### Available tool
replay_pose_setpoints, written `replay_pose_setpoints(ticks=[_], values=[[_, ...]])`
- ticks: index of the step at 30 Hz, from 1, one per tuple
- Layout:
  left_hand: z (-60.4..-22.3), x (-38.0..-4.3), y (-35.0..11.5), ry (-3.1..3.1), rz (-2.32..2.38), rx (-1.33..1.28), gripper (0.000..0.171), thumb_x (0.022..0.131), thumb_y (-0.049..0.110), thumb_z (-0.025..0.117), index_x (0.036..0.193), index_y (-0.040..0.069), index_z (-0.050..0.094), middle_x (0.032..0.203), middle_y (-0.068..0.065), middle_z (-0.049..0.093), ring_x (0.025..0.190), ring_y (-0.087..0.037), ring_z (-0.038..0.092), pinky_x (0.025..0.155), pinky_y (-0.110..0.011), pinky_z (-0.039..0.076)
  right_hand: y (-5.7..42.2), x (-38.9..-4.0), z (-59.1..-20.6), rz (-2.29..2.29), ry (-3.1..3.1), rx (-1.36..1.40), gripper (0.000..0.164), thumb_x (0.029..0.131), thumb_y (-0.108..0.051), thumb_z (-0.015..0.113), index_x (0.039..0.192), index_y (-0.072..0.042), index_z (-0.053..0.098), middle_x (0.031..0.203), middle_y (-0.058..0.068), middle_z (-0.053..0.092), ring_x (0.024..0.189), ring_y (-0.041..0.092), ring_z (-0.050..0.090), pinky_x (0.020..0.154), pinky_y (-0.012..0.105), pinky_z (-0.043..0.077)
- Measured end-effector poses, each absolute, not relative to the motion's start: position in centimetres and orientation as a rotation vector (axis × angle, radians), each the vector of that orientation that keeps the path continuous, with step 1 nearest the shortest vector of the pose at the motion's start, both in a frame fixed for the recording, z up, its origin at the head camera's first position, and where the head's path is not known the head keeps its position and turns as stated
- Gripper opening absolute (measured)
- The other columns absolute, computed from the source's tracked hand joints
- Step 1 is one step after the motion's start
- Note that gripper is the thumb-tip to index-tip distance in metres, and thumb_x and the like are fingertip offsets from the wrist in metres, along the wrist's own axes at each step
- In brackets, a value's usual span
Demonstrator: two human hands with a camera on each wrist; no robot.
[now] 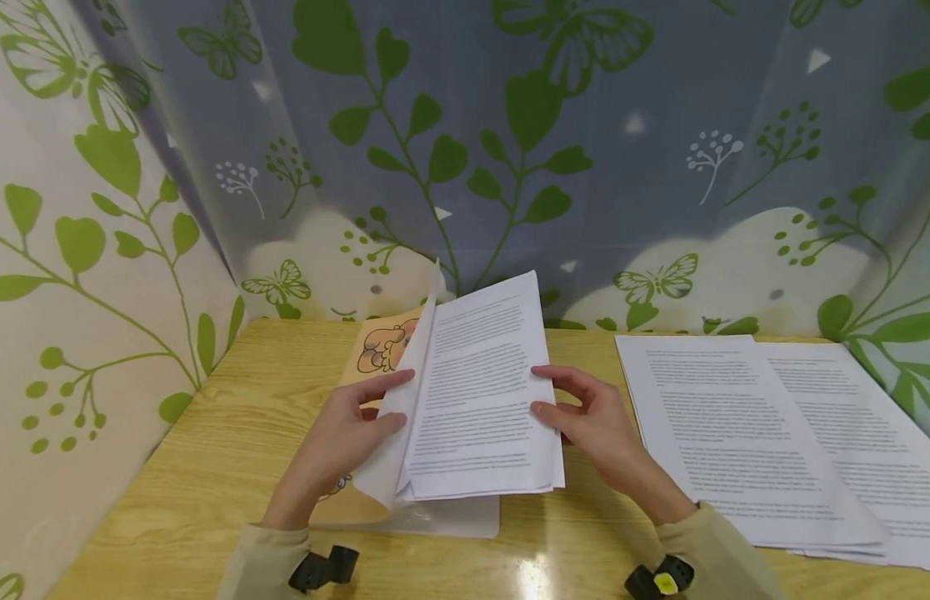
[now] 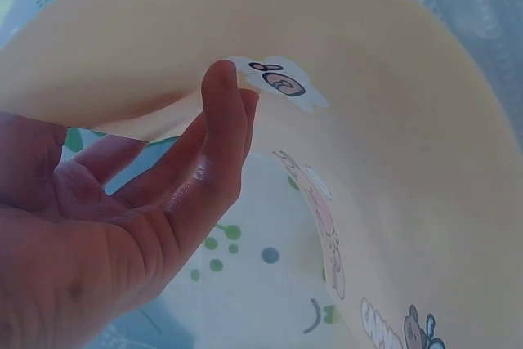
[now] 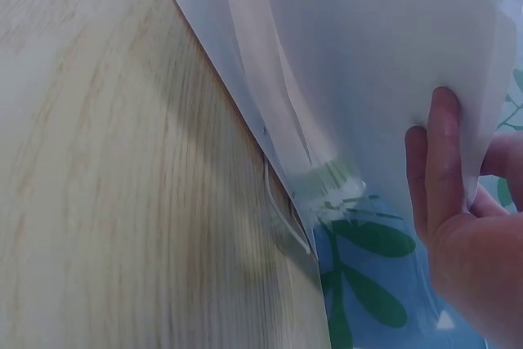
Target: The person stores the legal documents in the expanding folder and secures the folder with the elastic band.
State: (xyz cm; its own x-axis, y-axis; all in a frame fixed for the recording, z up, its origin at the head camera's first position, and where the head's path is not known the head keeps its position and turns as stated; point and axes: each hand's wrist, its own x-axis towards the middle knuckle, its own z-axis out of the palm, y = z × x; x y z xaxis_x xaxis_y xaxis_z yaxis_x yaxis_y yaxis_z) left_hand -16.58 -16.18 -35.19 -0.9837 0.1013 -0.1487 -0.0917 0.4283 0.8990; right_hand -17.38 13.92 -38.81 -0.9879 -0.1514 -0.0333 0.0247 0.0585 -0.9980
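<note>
A peach folder (image 1: 371, 371) printed with cartoon figures lies near the middle of the table, its front cover lifted and curved. My left hand (image 1: 345, 437) holds that cover, thumb and index finger on its white inner side. In the left wrist view the cover (image 2: 392, 96) arches past the fingers. A stack of printed sheets (image 1: 476, 375) leans upright beside the cover, over the folder's pale back panel (image 1: 468, 517). My right hand (image 1: 603, 421) pinches the stack by its right edge. From the right wrist, fingers show flat behind the sheets (image 3: 359, 55).
On the right of the wooden table (image 1: 232, 450) lie two overlapping piles of printed pages, a nearer one (image 1: 723, 442) and a farther one (image 1: 858, 433). A leaf-patterned curtain (image 1: 465, 183) borders the table's back. A thin white cord (image 3: 282, 214) hangs along the folder's edge.
</note>
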Motion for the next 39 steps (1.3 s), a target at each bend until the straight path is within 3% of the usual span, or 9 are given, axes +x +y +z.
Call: replay_pose_setpoints(ticks=[39], values=[[-34.9,-16.3,-16.2,2.458,1.663,0.023,0.052,0.095,0.004,0.062,0.144,0.020,0.061,0.136,-0.019,0.062,0.079,-0.020,0.067,0.060,-0.033,0.057,10.7,-18.2,-40.3,-2.100,2.083,-0.123,0.049,0.092,0.001,0.069,0.140,-0.005,0.059,0.146,0.018,0.054,0.092,0.020,0.074,0.070,0.030,0.063]])
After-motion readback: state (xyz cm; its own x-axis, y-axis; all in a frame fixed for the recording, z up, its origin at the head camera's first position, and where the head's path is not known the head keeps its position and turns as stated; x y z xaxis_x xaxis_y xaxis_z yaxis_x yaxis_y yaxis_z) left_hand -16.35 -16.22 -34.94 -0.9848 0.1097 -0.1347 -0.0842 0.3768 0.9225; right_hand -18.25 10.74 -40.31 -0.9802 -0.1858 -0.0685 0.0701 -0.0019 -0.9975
